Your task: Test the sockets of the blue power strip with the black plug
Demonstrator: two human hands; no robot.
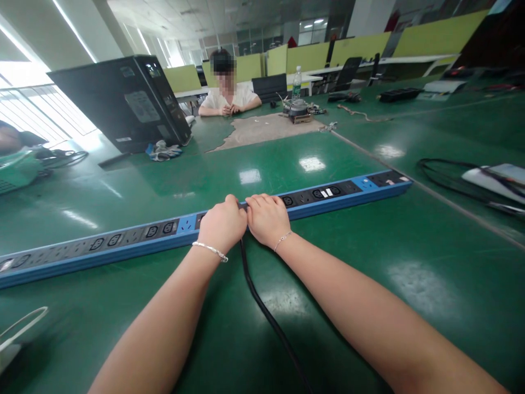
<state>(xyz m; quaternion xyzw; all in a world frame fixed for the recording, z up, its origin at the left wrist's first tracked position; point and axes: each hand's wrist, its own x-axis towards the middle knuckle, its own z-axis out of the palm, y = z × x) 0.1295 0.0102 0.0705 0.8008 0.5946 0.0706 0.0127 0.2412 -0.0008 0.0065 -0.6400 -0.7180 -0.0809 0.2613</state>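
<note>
A long blue power strip [348, 198] with black and blue sockets lies slantwise across the green table. My left hand [223, 223] is closed in a fist over its middle, at the upper end of a black power cord [262, 307]. Whatever plug sits on that end is hidden by my fingers. Right beside it, touching, my right hand [268, 219] is curled over the strip with its fingers together. From between my hands the cord hangs down toward the table's near edge.
A black computer tower [118, 106] stands back left, with gloves [164, 150] by its foot. Across the table sits a person [229, 101] in white, hands together. A bottle [297, 83] and metal parts [298, 111] stand behind; black cables [451, 183] lie right.
</note>
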